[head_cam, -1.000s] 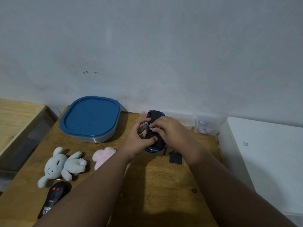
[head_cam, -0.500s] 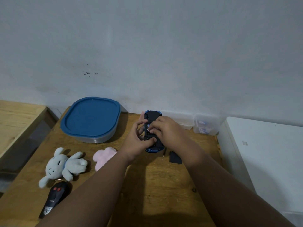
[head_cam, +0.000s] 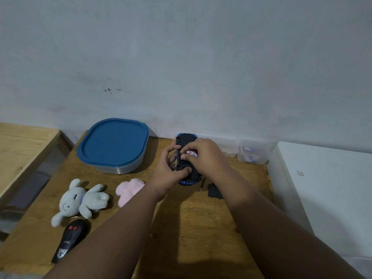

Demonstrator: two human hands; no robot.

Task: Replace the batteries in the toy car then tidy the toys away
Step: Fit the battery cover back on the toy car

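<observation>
Toy car (head_cam: pixel 185 141) sits belly-up on the wooden table (head_cam: pixel 201 228), black underside to the camera and blue bodywork showing at both ends. The left hand (head_cam: pixel 165 175) grips it from its left side, thumb pressed across the near part of the underside and fingers curled round the edge. The right hand (head_cam: pixel 205 156) reaches in from the car's right and pinches a battery (head_cam: pixel 191 153), white with red and blue marks, at the middle of the underside; whether it is seated in the compartment cannot be told. Just right of the car's near end lie a thin screwdriver (head_cam: pixel 201 187) and, beside that, a flat black cover (head_cam: pixel 214 191). Left of the car stands a blue-lidded container (head_cam: pixel 113 144). Nearer the camera on that side are a pink plush (head_cam: pixel 129 189), a grey plush rabbit (head_cam: pixel 80 200) and, farthest from the car, a black remote control (head_cam: pixel 69 238) with two red buttons. Right of the car, by the wall, stand small clear boxes (head_cam: pixel 251 152).
</observation>
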